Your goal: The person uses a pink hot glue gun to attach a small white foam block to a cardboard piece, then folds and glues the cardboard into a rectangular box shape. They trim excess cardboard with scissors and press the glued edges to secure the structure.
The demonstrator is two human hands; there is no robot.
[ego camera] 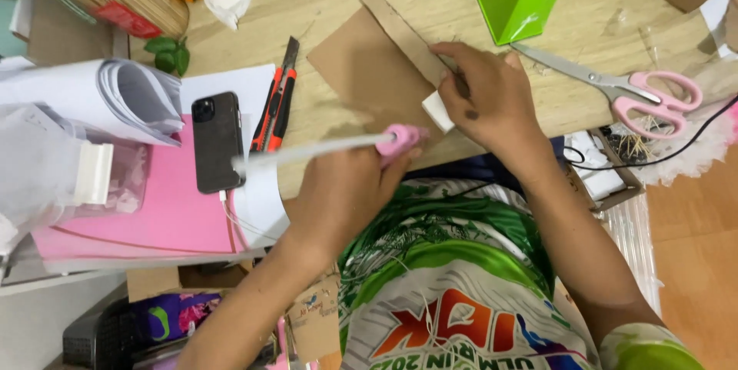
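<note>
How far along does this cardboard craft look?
Done: a cardboard strip is cut and lies on a larger cardboard sheet. In hand: the right hand presses the strip and a small white block, while the left hand holds a pink glue gun with its glue stick. Left: the pieces don't look fixed yet, though I can't be sure.

We see the scene under bright, even light with soft, short shadows beside things on the pale tabletop [323,1]. The white stick [307,152] at the left hand [342,193] smears with motion blur. A glossy sheen sits on the green tape dispenser [511,1]. Edges bend slightly; the left border looks washed out and soft.
</note>
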